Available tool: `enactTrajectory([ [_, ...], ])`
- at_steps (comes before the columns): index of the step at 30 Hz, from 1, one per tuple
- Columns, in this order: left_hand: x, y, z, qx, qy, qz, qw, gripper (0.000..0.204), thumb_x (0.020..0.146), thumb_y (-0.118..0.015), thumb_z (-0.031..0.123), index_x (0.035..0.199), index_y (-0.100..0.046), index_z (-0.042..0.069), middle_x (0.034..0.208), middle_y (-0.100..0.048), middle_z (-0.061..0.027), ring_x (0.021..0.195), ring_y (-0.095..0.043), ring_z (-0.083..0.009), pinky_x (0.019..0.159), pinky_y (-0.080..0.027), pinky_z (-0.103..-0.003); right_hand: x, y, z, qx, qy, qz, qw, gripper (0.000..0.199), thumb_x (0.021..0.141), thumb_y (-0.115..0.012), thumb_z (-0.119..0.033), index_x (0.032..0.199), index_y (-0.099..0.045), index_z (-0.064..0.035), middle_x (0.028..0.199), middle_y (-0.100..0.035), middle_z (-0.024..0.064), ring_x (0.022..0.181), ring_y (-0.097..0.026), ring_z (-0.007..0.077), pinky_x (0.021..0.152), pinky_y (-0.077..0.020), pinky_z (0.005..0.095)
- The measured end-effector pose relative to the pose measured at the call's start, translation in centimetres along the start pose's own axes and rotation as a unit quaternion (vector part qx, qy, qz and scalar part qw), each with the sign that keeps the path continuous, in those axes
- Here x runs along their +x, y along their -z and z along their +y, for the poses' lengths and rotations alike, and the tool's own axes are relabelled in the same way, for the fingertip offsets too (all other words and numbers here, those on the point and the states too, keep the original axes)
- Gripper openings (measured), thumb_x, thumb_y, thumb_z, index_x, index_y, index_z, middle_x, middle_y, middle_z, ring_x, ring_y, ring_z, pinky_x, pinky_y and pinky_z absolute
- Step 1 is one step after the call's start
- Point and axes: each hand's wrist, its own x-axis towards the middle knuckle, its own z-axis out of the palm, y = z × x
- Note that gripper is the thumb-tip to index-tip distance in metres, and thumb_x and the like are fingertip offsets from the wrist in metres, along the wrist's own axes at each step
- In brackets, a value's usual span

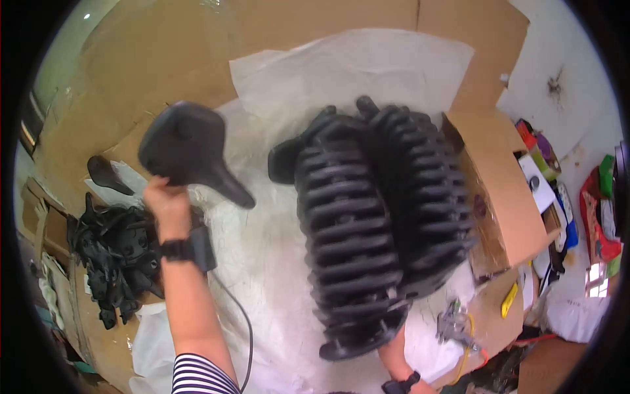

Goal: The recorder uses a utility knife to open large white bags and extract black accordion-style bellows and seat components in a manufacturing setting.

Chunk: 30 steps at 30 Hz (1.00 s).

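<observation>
My left hand (pixel 168 197) grips a black bicycle saddle (pixel 187 144) by its edge, held up over the left of the white work surface (pixel 269 289). The saddle's narrow nose points to the lower right. In the middle stand two long rows of black saddles, a left row (pixel 348 223) and a right row (pixel 426 184), nested tightly one against another. My right hand (pixel 392 348) is at the near end of the left row, by its front saddle. That saddle hides its fingers, so its grip does not show.
A jumbled pile of black saddles (pixel 125 246) lies at the left, with a single saddle (pixel 108 176) beyond it. An open cardboard box (pixel 512 190) stands right of the rows. Near it lie a metal tool (pixel 454 322) with a yellow hose and a yellow-handled object (pixel 508 300).
</observation>
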Motion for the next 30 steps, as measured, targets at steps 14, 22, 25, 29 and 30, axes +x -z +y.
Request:
enactTrajectory([
  [14,-36.1,7.6,-5.5,0.188,0.233,-0.209,0.931,0.023,0.063,-0.053,-0.01,0.075,-0.047,0.009,0.082,-0.05,-0.0045,0.081,-0.049,-0.0183,0.084,-0.041,-0.03,0.3,3.4,-1.2,-0.051,-0.065,-0.05,0.995,0.084,0.071,-0.077,-0.017,0.138,-0.03,0.0015,0.128,-0.048,0.018,0.116,-0.05,0.0221,0.094,-0.0429,0.0334],
  [22,-40.6,8.2,-10.2,0.238,0.229,-0.153,0.931,0.032,0.069,-0.057,-0.011,0.098,-0.056,0.002,0.095,-0.056,-0.0043,0.087,-0.056,-0.0148,0.079,-0.046,-0.027,-3.5,10.0,-4.6,0.282,0.02,-0.132,0.95,0.074,0.074,-0.066,-0.007,0.141,-0.033,-0.0047,0.121,-0.053,0.0113,0.117,-0.047,0.0185,0.084,-0.0478,0.0284],
  [25,-42.4,7.0,-12.1,0.272,0.224,-0.15,0.924,0.037,0.07,-0.066,-0.006,0.104,-0.053,0.004,0.099,-0.054,-0.0043,0.088,-0.055,-0.0145,0.078,-0.046,-0.027,-1.7,9.4,-3.0,0.253,-0.015,-0.101,0.962,0.071,0.072,-0.074,-0.011,0.134,-0.041,-0.0045,0.114,-0.054,0.0082,0.11,-0.048,0.016,0.083,-0.0452,0.0282],
  [29,-42.6,5.5,-12.1,0.357,0.127,-0.156,0.912,0.039,0.072,-0.067,-0.002,0.106,-0.052,0.006,0.103,-0.054,-0.0049,0.088,-0.055,-0.0147,0.077,-0.046,-0.027,-0.6,9.3,-2.1,0.252,-0.048,-0.144,0.956,0.059,0.07,-0.078,-0.011,0.121,-0.049,-0.0032,0.106,-0.056,0.0054,0.102,-0.051,0.0144,0.087,-0.0431,0.0296],
  [30,-42.2,5.3,-11.2,0.339,0.185,-0.127,0.914,0.039,0.072,-0.066,-0.001,0.108,-0.052,0.006,0.105,-0.054,-0.0054,0.088,-0.055,-0.015,0.076,-0.046,-0.027,-0.7,9.4,-2.1,0.268,-0.053,-0.173,0.946,0.057,0.071,-0.078,-0.011,0.12,-0.05,-0.0026,0.105,-0.057,0.0049,0.101,-0.051,0.0142,0.087,-0.0431,0.0295],
])
